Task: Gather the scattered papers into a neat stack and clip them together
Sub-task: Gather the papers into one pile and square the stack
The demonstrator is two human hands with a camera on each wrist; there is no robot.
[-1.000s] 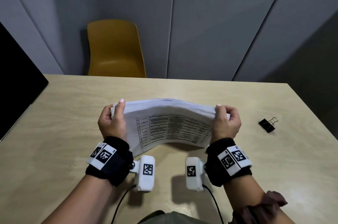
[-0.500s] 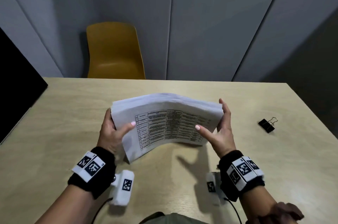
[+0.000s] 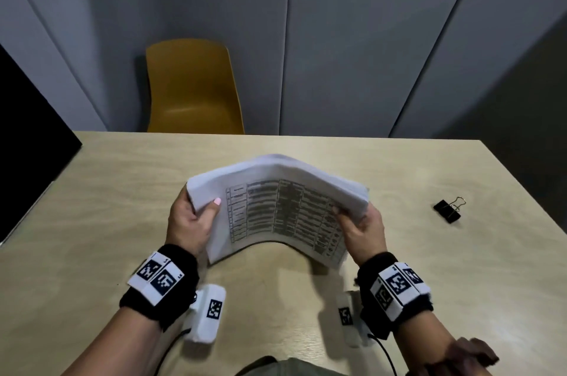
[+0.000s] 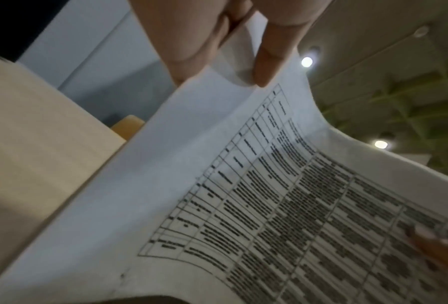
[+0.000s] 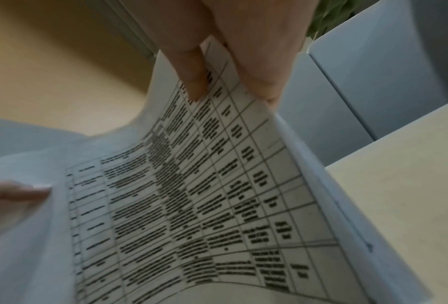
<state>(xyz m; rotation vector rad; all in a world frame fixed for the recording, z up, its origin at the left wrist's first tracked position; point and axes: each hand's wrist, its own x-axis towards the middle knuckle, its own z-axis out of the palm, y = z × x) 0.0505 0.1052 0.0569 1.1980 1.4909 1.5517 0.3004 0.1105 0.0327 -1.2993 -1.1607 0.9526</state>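
Note:
A stack of white papers (image 3: pixel 276 210) with a printed table on the near sheet arches upward above the table's middle, held by both hands. My left hand (image 3: pixel 190 219) grips its left edge, thumb on the printed face. My right hand (image 3: pixel 362 228) grips its right edge, thumb on the front and fingers behind. The left wrist view shows the papers (image 4: pixel 243 205) pinched by my left hand (image 4: pixel 225 53); the right wrist view shows the papers (image 5: pixel 191 195) pinched by my right hand (image 5: pixel 233 67). A black binder clip (image 3: pixel 448 210) lies on the table to the right, apart from both hands.
The light wooden table (image 3: pixel 92 222) fills the foreground, its far edge toward a grey panel wall. A mustard-yellow chair (image 3: pixel 191 90) stands behind the far edge at left. A black panel (image 3: pixel 27 136) borders the table's left side.
Both hands have shifted their hold on the stack's side edges, thumbs now curled tighter on the front. The stack bows upward more than half a second ago. The clip has not moved.

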